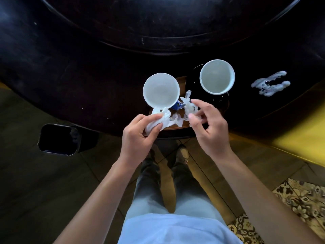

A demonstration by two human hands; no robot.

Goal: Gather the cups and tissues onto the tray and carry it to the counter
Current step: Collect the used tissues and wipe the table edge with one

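Two white cups stand at the near edge of a dark round table. The left cup (161, 90) sits on a brown wooden tray (182, 126). The right cup (217, 76) stands on a dark saucer (192, 81). My left hand (140, 132) grips a crumpled white tissue (162, 120) just below the left cup. My right hand (205, 124) pinches a second crumpled tissue (189, 107) over the tray. A small blue wrapper (177, 105) lies between the cup and the tissues. Most of the tray is hidden under cups, tissues and hands.
A white foamy spill (270, 83) lies on the table (88, 67) to the right of the cups. A black bin (59, 140) stands on the floor at the left. Yellow seating (297, 138) runs along the right. My legs and shoes are below the table edge.
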